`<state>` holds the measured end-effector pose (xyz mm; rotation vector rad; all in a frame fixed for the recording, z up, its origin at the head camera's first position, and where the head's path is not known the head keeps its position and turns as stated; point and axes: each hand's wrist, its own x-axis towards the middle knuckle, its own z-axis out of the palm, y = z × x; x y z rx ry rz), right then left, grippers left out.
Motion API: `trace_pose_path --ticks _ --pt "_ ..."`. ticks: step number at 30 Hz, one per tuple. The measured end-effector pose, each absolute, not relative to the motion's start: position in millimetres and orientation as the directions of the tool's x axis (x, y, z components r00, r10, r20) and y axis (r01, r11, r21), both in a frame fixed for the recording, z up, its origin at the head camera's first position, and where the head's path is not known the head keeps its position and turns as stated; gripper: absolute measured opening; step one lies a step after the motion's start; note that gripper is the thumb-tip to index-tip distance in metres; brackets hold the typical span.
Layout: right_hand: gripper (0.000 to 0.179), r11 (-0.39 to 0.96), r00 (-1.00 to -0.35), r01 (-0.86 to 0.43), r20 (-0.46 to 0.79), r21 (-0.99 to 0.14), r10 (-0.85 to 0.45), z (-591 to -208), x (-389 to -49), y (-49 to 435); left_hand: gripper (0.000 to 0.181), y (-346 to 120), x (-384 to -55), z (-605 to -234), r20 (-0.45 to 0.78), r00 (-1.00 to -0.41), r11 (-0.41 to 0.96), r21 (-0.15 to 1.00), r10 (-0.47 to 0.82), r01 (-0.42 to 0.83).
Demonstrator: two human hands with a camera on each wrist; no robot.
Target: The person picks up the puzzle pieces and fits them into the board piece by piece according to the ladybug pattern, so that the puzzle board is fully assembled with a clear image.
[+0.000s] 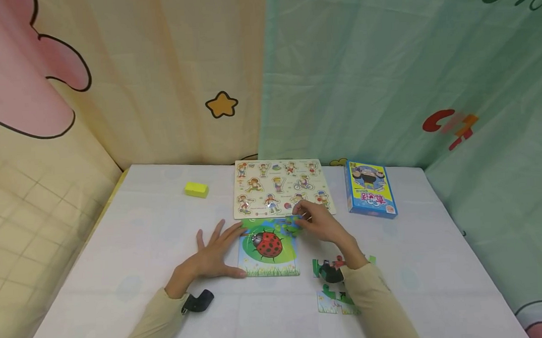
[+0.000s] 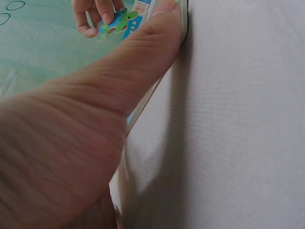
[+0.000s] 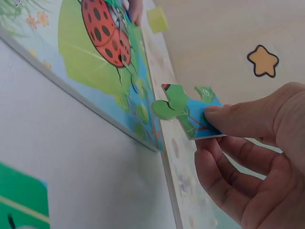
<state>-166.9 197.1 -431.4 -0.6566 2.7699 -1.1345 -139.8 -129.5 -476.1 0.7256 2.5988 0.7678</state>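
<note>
A ladybug puzzle board [image 1: 252, 265] lies on the table before me. My left hand [image 1: 209, 257] is spread at its left side, with the thumb near the lower corner and fingers touching the upper left edge. Over the board's upper right corner, my right hand [image 1: 321, 222] pinches a blue and green puzzle piece [image 3: 193, 112] between thumb and fingers. The piece is held off the board, as the right wrist view shows. Loose puzzle pieces [image 1: 327, 302] lie to the right, partly hidden by the right forearm.
Behind the ladybug board lies a cream peg board [image 1: 279, 199] with pictures of children. A blue and yellow box [image 1: 372, 190] stands at the back right, and a yellow block [image 1: 196, 189] sits at the back left. Curtains [image 1: 339, 75] hang behind the table [image 1: 99, 297].
</note>
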Motion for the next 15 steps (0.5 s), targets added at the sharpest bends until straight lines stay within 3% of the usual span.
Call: trace_pose_path --ticks 15 --pt "0.016 0.672 -0.922 -0.287 0.008 -0.683 -0.387 -450.4 -173.6 174.6 0.109 -128.7 -139.3 -475.9 -0.173 -0.816 0.726 0.58 0.552 0.369"
